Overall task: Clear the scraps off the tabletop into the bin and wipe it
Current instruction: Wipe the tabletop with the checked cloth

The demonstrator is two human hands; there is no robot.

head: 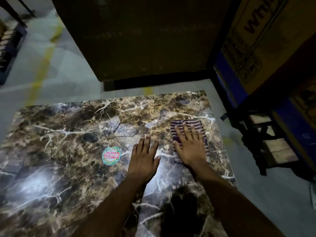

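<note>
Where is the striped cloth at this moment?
In the head view, the striped cloth lies flat on the marbled tabletop near its far right corner, under the right hand, whose straight fingers press it down, just right of the left hand.

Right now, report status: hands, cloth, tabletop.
Left hand flat on the tabletop, holding nothing. Right hand pressing the striped cloth flat near the right edge. No scraps visible; round sticker left of the hands.

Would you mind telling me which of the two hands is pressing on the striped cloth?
The right hand. It lies flat on the striped cloth near the tabletop's right edge, while the left hand rests on bare marble beside the round sticker.
</note>
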